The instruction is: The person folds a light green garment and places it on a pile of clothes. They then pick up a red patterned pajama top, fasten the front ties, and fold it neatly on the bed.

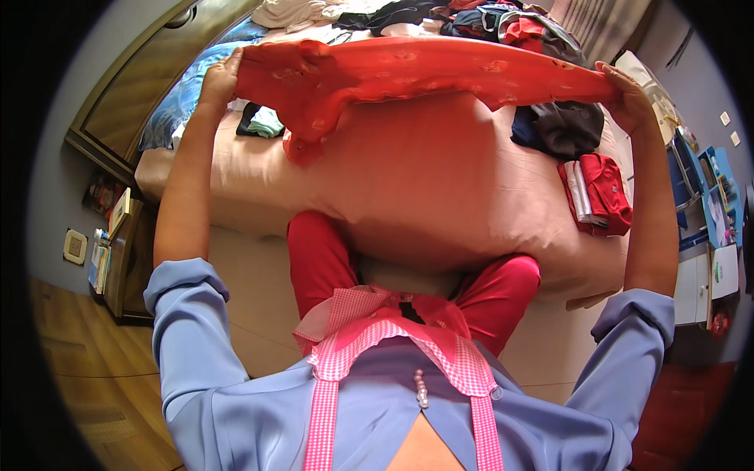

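Observation:
A red patterned cloth garment (412, 70) is stretched sideways in the air above the bed. My left hand (221, 79) grips its left end, and my right hand (629, 97) grips its right end. Part of the fabric hangs down near the left end. Beneath it lies the bed's peach sheet (412, 188). Small dark and mint folded cloths (265, 122) rest on the bed close to my left hand. Dark folded clothes (565, 129) lie left of my right forearm, with a stack of folded red and white clothes (601, 194) nearer to me.
Loose mixed clothes (489, 26) are heaped at the bed's far side, beside a blue patterned fabric (194, 88). A wooden nightstand (126, 259) stands at the left. On the right are a blue desk organizer (721, 194) and a white cabinet (694, 288).

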Tool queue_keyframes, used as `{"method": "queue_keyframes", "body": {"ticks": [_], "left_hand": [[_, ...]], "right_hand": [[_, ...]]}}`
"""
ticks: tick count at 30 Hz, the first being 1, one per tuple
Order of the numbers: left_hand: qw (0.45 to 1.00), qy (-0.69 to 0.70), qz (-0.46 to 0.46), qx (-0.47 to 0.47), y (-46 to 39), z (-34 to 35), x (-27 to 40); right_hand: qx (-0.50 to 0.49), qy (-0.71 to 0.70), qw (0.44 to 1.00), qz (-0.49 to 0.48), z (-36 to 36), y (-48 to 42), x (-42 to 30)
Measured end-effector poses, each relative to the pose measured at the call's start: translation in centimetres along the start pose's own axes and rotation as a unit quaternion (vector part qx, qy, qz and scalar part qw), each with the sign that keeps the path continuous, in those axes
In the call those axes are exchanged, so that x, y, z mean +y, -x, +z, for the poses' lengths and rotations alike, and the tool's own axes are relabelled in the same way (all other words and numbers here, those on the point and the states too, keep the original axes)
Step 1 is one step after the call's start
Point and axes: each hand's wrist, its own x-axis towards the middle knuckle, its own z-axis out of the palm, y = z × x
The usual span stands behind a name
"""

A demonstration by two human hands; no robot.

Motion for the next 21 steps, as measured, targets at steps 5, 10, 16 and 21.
{"method": "queue_keyframes", "body": {"ticks": [5,10,16,21], "left_hand": [[0.986,0.078,-0.143,0.031,1.1,2.5,6.2],[0.989,0.066,-0.129,-0.014,-0.3,2.8,6.1],[0.997,0.032,-0.055,-0.032,0.8,5.5,0.0],[0.944,0.245,-0.154,-0.16,4.7,4.8,-0.9]], "right_hand": [[-0.054,-0.022,0.998,-0.036,-3.8,-0.3,-2.2],[-0.003,0.065,0.997,-0.046,-2.2,0.7,-1.0],[-0.122,0.43,0.889,0.103,3.3,4.9,15.3],[0.056,0.65,0.75,0.106,9.5,10.9,30.5]]}}
